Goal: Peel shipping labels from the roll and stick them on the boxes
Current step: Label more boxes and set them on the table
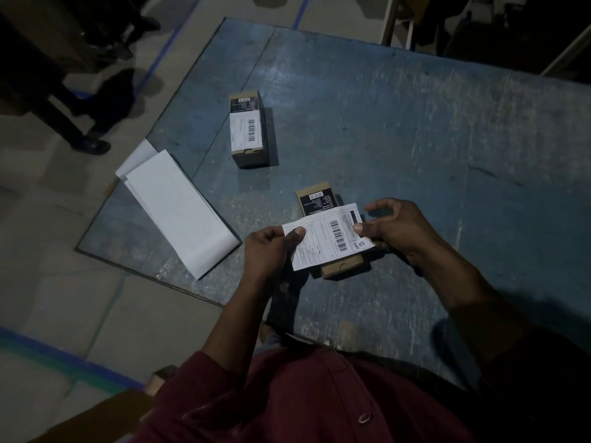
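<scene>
While hands [332,241] grip label [329,238], backing strip [179,212] aside

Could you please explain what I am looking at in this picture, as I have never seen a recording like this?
There is no machine here: a person wears a camera on the head, so the single picture looks down at their own two bare hands over a scuffed blue table. The left hand and right hand each pinch an end of a white printed shipping label with barcodes, holding it above a small brown cardboard box. Farther away stands a second brown cardboard box that already carries a label. To the left lie blank white sheets, partly overhanging the table edge.
</scene>
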{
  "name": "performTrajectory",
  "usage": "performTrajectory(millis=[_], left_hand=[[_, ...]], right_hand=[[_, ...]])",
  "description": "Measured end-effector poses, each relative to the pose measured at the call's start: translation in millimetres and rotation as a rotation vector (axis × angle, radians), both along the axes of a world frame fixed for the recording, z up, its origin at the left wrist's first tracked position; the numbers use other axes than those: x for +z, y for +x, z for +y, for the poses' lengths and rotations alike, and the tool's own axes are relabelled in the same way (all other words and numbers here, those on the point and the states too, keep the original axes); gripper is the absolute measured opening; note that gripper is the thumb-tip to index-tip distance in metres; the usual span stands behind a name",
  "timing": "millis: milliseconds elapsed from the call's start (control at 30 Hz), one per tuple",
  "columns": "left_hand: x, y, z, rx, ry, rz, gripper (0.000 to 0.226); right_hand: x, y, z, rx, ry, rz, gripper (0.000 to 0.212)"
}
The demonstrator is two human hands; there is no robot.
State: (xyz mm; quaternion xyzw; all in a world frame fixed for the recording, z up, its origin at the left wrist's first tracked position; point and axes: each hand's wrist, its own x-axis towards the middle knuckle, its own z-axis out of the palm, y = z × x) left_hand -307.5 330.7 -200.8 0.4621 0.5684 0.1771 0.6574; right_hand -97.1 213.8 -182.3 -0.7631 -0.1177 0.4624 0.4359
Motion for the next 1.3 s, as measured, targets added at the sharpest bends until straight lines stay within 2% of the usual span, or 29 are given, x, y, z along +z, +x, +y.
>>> performTrajectory(millis=[167, 433, 533, 600, 700, 767, 867, 967, 1100, 1233, 1300], left_hand=[[-0.3, -3.1, -0.9, -0.018, 0.097, 0.031, 0.013], [-3.9, -7.3, -4.4, 0.043, 0.111, 0.067, 0.023], [-2.9, -14.3, -2.6, 0.037, 0.179, 0.069, 0.03], [0.8, -19.6, -3.1, 0.002, 0.297, 0.096, 0.035], [10.3, -25.3, 1.6, -0.147, 0.738, 0.17, 0.032], [15.6, -20.7, 6.0, -0.312, 1.058, 0.124, 0.024], [9.8, -6.3, 4.5, -0.6, 1.315, 0.074, 0.028], [-7.5, 2.2, 2.5, -0.892, 1.481, 0.201, 0.051], [-18.5, -12.0, -10.7, -1.233, 1.587, 0.278, 0.079], [-24.6, -20.3, -15.5, -1.331, 1.55, 0.308, 0.091], [-21.1, -20.2, -17.1, -1.335, 1.514, 0.262, 0.093]], right_hand=[[2.1, 2.7, -0.3, 0.009, 0.009, -0.034, 0.055], [-10.4, 0.9, -3.7, 0.038, -0.052, -0.098, 0.06], [-5.6, 4.1, -11.8, 0.014, -0.057, -0.135, 0.06], [0.6, 2.3, -18.8, -0.042, -0.032, -0.135, 0.056], [10.2, -6.7, -27.3, -0.087, -0.014, -0.109, 0.061], [12.5, -14.0, -29.3, -0.073, -0.023, -0.085, 0.068], [11.6, -24.3, -29.4, -0.026, -0.062, -0.069, 0.079], [8.8, -28.1, -30.9, 0.02, -0.08, -0.066, 0.085], [2.5, -25.4, -41.7, 0.041, -0.093, -0.051, 0.074], [-0.1, -22.6, -51.1, 0.058, -0.093, -0.042, 0.067], [-0.8, -22.2, -52.8, 0.034, -0.077, -0.03, 0.064]])
